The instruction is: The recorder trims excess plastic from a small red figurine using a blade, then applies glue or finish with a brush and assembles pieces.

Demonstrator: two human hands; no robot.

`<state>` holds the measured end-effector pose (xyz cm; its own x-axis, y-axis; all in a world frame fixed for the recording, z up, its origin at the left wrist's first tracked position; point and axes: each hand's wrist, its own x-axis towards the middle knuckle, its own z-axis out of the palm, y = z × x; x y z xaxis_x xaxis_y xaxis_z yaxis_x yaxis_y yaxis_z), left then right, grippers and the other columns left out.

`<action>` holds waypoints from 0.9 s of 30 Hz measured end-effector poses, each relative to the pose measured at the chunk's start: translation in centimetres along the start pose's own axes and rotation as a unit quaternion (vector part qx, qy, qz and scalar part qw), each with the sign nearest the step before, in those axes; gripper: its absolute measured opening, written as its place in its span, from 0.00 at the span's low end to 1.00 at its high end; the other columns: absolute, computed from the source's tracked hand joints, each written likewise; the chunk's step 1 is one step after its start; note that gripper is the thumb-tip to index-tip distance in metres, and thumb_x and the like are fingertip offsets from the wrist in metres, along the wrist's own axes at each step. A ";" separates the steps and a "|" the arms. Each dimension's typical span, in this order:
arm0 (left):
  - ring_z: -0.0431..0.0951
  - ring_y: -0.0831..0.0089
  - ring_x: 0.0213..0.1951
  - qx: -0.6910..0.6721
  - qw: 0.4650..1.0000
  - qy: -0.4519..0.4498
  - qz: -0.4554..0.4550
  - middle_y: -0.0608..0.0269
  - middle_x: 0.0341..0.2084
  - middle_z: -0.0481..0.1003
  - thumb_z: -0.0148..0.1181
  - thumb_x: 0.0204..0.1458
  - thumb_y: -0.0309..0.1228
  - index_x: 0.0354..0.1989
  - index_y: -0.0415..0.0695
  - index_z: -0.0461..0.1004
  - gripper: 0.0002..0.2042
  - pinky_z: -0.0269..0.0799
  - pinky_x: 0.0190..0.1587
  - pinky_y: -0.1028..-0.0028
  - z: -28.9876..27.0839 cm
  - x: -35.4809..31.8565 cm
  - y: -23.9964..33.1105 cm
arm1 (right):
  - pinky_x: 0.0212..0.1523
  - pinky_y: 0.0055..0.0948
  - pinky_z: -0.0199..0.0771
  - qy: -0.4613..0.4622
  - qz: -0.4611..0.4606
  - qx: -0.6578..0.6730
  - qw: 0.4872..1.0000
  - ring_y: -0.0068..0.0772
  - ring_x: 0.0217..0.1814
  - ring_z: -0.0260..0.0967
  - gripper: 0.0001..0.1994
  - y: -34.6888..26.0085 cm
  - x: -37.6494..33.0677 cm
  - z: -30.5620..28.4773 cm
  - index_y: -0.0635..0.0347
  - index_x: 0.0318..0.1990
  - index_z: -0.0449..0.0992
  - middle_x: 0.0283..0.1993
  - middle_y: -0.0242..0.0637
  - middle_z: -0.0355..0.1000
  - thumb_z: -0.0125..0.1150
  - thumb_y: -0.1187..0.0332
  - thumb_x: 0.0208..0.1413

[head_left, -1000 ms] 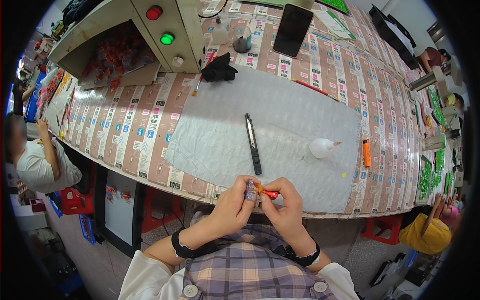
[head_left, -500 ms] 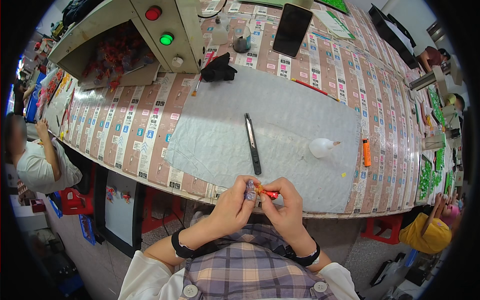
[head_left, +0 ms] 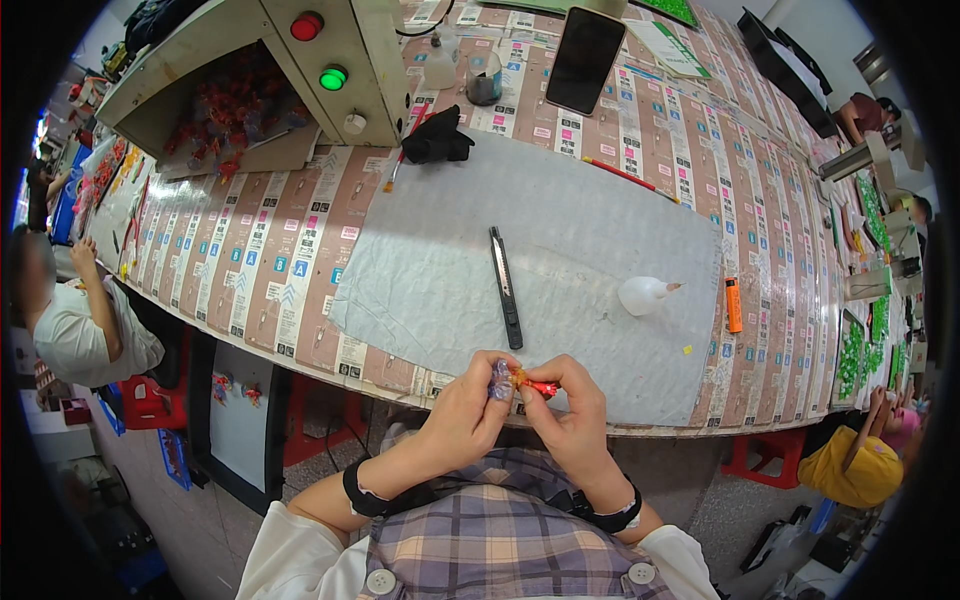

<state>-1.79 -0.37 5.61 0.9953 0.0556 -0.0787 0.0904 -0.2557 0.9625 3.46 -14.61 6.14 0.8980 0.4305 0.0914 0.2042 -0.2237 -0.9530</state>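
At the near edge of the table, both hands meet on a small plastic figurine [head_left: 502,381] with a clear purple part, a yellow middle and a red end. My left hand [head_left: 468,408] is closed on the purple part. The thumb and fingers of my right hand [head_left: 570,412] pinch the red end. Fingers hide much of the figurine. A black utility knife [head_left: 506,290] lies just beyond my hands on a grey cloth [head_left: 420,260]. To the right of it rests a small white squeeze bottle [head_left: 645,295] with a thin tip.
An open-fronted metal box [head_left: 365,70] with red and green lights holds many small red and purple pieces. A black cloth [head_left: 437,136], a glass jar [head_left: 484,80], a phone [head_left: 584,60], a red pencil [head_left: 630,177] and an orange lighter [head_left: 733,305] lie around. Another person [head_left: 85,320] sits at left.
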 end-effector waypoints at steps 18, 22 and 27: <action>0.74 0.61 0.29 -0.004 1.000 -0.015 -0.017 0.52 0.28 0.70 0.43 0.56 0.27 0.46 0.38 0.60 0.10 0.67 0.33 0.70 -0.1 0.0 0.1 | 0.29 0.26 0.63 -0.003 0.006 -0.003 1.000 0.33 0.27 0.64 0.05 0.1 0.0 0.0 0.63 0.32 0.72 0.26 0.37 0.66 0.59 0.77 0.46; 0.74 0.63 0.30 -0.006 1.000 -0.010 -0.012 0.53 0.29 0.71 0.43 0.57 0.28 0.46 0.38 0.61 0.10 0.67 0.34 0.72 0.0 0.0 0.0 | 0.28 0.26 0.63 -0.001 0.007 0.000 1.000 0.33 0.27 0.64 0.05 0.1 -0.1 0.0 0.63 0.32 0.71 0.26 0.37 0.66 0.59 0.77 0.46; 0.74 0.62 0.30 -0.001 1.000 -0.008 -0.011 0.53 0.29 0.71 0.43 0.57 0.28 0.46 0.38 0.61 0.11 0.67 0.33 0.71 0.0 0.0 0.2 | 0.32 0.22 0.63 -0.017 0.018 -0.010 1.000 0.24 0.30 0.62 0.05 0.0 -0.1 -0.2 0.65 0.33 0.70 0.28 0.34 0.66 0.58 0.77 0.48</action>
<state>-1.76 -0.37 5.78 0.9936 0.0458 -0.1030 0.1112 -0.2521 0.9613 3.45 -14.84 6.16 0.8909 0.4517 0.0466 0.1799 -0.2568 -0.9496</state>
